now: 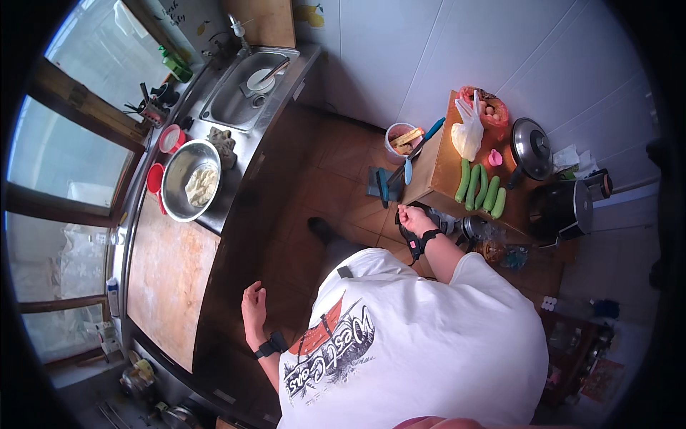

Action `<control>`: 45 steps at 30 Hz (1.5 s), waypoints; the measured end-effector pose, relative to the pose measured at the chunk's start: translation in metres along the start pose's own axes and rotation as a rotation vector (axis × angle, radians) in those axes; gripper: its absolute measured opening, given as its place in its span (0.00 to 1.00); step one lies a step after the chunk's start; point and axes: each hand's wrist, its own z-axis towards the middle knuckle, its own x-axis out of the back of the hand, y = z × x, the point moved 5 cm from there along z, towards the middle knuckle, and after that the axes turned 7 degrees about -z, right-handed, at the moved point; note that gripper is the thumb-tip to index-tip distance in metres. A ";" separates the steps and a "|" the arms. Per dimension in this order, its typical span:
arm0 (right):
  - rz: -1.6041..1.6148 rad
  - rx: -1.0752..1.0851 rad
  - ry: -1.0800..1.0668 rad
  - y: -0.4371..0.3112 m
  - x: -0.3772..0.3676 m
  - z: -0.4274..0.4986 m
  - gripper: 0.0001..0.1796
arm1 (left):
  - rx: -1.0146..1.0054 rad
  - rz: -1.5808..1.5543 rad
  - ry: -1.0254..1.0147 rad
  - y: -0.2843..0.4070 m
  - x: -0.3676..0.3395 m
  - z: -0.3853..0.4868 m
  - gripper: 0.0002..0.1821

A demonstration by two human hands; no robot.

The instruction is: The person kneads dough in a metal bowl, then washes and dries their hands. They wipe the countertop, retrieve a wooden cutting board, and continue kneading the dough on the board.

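Note:
My left hand [253,312] hangs in the air beside the counter, thumb apart from loosely bent fingers, holding nothing. Near it lies a large wooden board [170,273] with pale, floury-looking marks. Beyond the board stands a metal bowl [168,199] with a lump of pale dough [202,185] in it. My right hand [415,219] is out to the right, its fingers curled in, with nothing visible in them. It is close to the near corner of a wooden cabinet [442,179]. Several green cucumbers or zucchini [472,186] lie on top of the cabinet.
A steel sink [230,104] holds a white bowl [261,80]. Red cups [172,139] and a crumpled cloth [222,146] are by the metal bowl. A lidded pan [530,147], black appliance [563,209] and bag of eggs [490,110] occupy the cabinet. A bin [397,155] stands on the floor.

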 end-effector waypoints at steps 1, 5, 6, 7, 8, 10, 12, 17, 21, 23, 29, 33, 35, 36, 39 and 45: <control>0.097 -0.054 -0.019 -0.007 -0.015 0.009 0.10 | 0.017 -0.021 -0.038 0.001 -0.002 0.021 0.17; 0.034 -0.047 -0.062 -0.040 -0.097 0.026 0.13 | 0.061 0.032 -0.170 0.021 -0.003 0.084 0.18; 0.075 -0.045 -0.105 -0.050 -0.117 0.029 0.14 | 0.045 0.058 -0.238 0.043 -0.003 0.101 0.19; 0.012 0.015 -0.166 -0.063 -0.138 0.039 0.19 | 0.025 0.077 -0.297 0.063 -0.001 0.121 0.19; -0.048 0.049 -0.166 -0.074 -0.168 0.044 0.22 | 0.019 0.077 -0.289 0.077 0.007 0.138 0.19; -0.168 0.075 -0.160 -0.094 -0.228 0.047 0.28 | 0.023 0.064 -0.273 0.098 0.021 0.166 0.19; -0.270 0.100 -0.219 -0.115 -0.292 0.047 0.32 | 0.019 0.112 -0.222 0.112 0.037 0.188 0.18; -0.743 0.440 -0.492 -0.152 -0.432 0.055 0.17 | 0.068 -0.006 -0.145 0.121 0.052 0.229 0.18; -1.284 0.756 -0.599 -0.147 -0.539 0.015 0.31 | 0.129 -0.105 -0.185 0.100 0.046 0.238 0.18; -1.255 0.592 -0.765 -0.130 -0.569 0.028 0.33 | 0.159 -0.159 -0.244 0.100 0.043 0.255 0.18; -1.621 1.044 -0.809 -0.076 -0.640 0.019 0.43 | 0.370 -0.340 -0.350 0.097 0.056 0.299 0.15; -1.673 1.161 -0.769 -0.062 -0.694 0.017 0.34 | 0.391 -0.374 -0.319 0.109 0.083 0.321 0.16; -1.644 1.037 -0.755 -0.063 -0.727 0.028 0.28 | 0.389 -0.443 -0.268 0.111 0.094 0.324 0.17; -1.610 0.954 -0.771 -0.065 -0.748 0.032 0.25 | 0.412 -0.474 -0.244 0.107 0.097 0.323 0.17; -1.402 0.645 -0.946 -0.053 -0.807 0.069 0.22 | 0.411 -0.509 -0.213 0.099 0.104 0.329 0.16; -1.254 -0.036 -1.110 0.014 -0.905 0.076 0.31 | 0.435 -0.566 -0.031 0.078 0.114 0.309 0.14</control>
